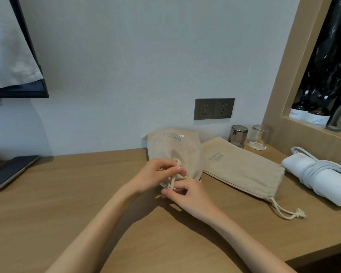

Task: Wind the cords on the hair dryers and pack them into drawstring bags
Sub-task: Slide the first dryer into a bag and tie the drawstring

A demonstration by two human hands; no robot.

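A: Start big. The counter [87,203] looks steady, so where's the risk?

B: The stuffed bag [175,146]. It stands at the back of the counter against the wall and bulges. I'd guess a dryer is inside, though none shows. A hard tug toward the person could tip it forward.

A: And the flat bag [240,170] just to its right?

B: It lies empty with its mouth toward the front edge. It's harmless unless a passing forearm drags it.

A: The white hair dryer [327,186]?

B: It's far right on the counter, well apart from the hands, with its cord [311,172] wound round the body. One loop stands proud at the back. I'd judge a careless lift could let the coils slip off.

A: The hands?

B: They're close together at the stuffed bag's neck. The left hand [156,174] pinches the drawstring [173,183] higher up. The right hand [189,196] pinches it lower, near the counter.

A: Anything fragile?

B: There's an upturned glass tumbler [259,136] by the wall, behind the flat bag. A wide reach for the dryer could clip it.

A: Which leaves the string.

B: Pulled unevenly, it could leave the neck gaping or snarl into a knot.
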